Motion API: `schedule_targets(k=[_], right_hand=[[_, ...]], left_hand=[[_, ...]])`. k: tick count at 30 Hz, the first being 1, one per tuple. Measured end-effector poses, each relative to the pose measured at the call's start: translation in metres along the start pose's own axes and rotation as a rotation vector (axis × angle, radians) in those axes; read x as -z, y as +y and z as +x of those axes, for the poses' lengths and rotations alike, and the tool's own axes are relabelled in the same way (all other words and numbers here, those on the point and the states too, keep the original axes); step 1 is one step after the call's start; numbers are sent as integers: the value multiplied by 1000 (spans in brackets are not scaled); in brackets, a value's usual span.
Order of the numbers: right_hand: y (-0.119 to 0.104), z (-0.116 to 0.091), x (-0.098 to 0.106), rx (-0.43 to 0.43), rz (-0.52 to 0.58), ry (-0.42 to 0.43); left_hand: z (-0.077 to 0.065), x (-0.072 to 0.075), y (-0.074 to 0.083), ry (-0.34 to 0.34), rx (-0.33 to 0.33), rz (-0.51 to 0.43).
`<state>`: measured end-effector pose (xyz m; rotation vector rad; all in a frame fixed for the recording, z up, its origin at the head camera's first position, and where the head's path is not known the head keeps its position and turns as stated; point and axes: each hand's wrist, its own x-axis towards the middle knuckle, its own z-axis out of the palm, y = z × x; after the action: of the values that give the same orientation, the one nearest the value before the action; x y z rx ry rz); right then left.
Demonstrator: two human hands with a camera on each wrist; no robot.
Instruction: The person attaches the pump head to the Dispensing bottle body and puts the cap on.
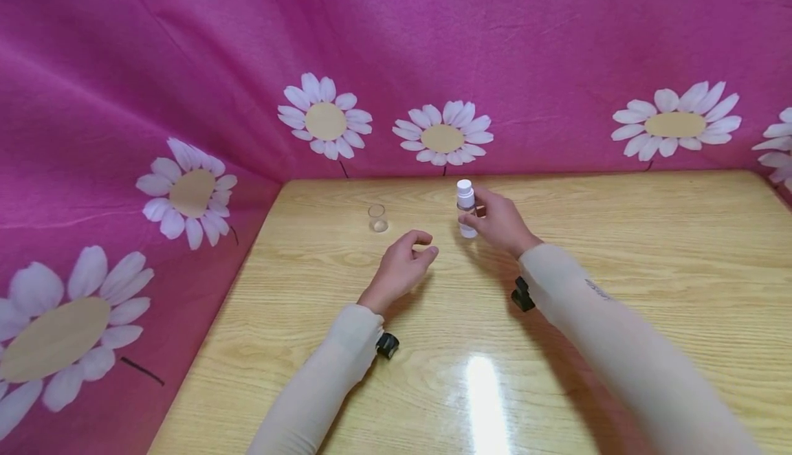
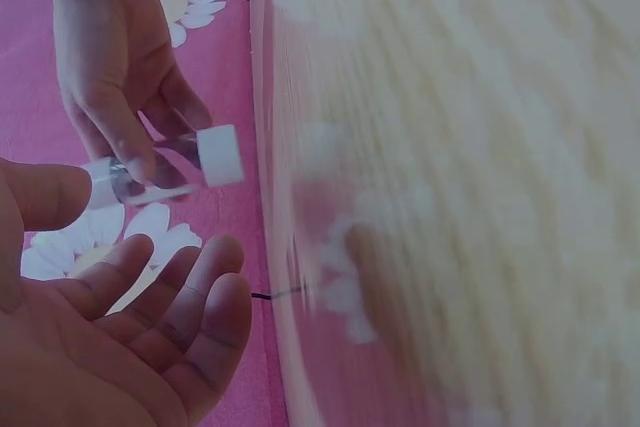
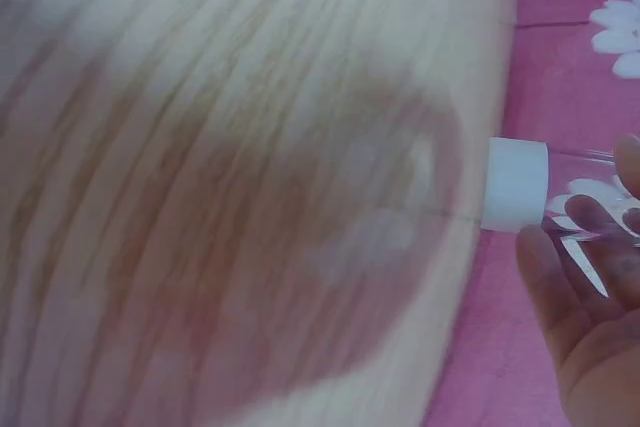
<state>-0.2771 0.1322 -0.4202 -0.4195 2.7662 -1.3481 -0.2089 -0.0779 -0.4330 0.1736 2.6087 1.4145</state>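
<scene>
A slim bottle [image 1: 466,197] with a white cap, a clear middle and a white base stands upright in my right hand [image 1: 500,221]. The thumb and fingers grip it around the clear part. In the right wrist view its white end [image 3: 515,185] shows beyond the fingertips. Whether the base touches the table I cannot tell. My left hand [image 1: 402,266] hovers nearby with loosely curled fingers and holds nothing. The left wrist view shows its palm [image 2: 110,357] facing the bottle, apart from it. A small clear cup [image 1: 378,221] stands upright beyond my left hand.
The wooden table [image 1: 309,290] ends at a pink curtain [image 1: 532,49] with white daisies, at the back and on the left. A bright light reflection [image 1: 487,407] lies near the front. Each wrist wears a small black camera [image 1: 388,346].
</scene>
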Motion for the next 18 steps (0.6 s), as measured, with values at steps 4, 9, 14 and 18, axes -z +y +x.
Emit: schedule_targets(k=[4,9,14,18], right_hand=[[6,8,-7,-35,8,24],[5,14,-18,-105,40,19],[11,17,-19,-118,46,36],[16,18,-15,-110,53,53]], left_hand=[[1,-3,-1,-12,-5,-2],[-2,-4,-2,-13,0,-8],[-2,-4,0,-17,-9,-7],[1,-5,1,-27,-16,-4]])
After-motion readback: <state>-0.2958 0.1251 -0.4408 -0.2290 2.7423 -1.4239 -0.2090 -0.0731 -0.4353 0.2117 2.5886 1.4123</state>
